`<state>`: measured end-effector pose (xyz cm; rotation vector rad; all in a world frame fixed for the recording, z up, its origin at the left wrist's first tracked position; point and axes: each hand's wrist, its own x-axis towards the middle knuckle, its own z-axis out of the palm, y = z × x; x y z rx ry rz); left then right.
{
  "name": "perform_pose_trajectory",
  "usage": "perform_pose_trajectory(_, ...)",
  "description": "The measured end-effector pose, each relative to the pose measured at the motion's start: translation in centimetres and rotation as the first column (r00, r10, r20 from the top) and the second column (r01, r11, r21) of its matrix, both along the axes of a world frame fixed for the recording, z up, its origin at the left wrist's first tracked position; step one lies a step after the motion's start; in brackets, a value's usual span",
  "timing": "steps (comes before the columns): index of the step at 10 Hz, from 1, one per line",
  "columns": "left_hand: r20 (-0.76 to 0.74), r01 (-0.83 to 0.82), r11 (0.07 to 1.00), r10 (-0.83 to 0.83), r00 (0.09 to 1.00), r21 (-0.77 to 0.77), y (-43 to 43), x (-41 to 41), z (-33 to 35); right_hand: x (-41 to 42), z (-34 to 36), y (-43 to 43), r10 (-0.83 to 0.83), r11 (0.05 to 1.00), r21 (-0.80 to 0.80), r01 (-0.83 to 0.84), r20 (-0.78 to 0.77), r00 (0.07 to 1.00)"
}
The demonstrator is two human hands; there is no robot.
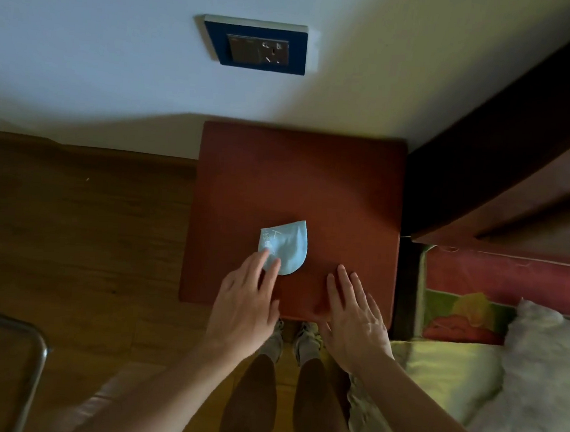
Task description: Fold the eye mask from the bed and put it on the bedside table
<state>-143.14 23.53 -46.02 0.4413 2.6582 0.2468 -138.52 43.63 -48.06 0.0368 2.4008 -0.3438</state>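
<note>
A light blue eye mask (286, 244), folded in half, lies flat on the reddish-brown bedside table (300, 176), toward its near left part. My left hand (245, 300) hovers over the table's near edge with fingers spread, and its fingertips touch the mask's lower left corner. To the right of the mask my right hand (354, 318) is flat and open above the table's near right part, holding nothing and clear of the mask.
The bed (462, 363) with a yellow-green cover and a white furry pillow (544, 352) lies to the right, under a dark wooden headboard (517, 158). A wall socket (258, 47) is above the table. A metal chair frame (30, 360) stands at bottom left on the wooden floor.
</note>
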Motion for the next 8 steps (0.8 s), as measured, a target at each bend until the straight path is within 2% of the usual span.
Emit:
perform_pose_trajectory(1,0.074,0.189,0.982,-0.187,0.980,-0.022,-1.0,1.6,-0.4,0.2,-0.1,0.1,0.027,0.999,0.023,-0.027,-0.004,1.000)
perform_pose_trajectory(6,0.227,0.227,0.964,-0.192,0.955,-0.139,1.1,-1.1,-1.2,0.4,-0.7,0.1,0.067,0.997,0.048,-0.069,0.037,0.997)
perform_pose_trajectory(8,0.244,0.228,0.967,-0.196,0.950,-0.114,1.7,-2.6,2.7,-2.0,2.9,0.3,0.108,0.991,0.067,-0.117,0.134,0.985)
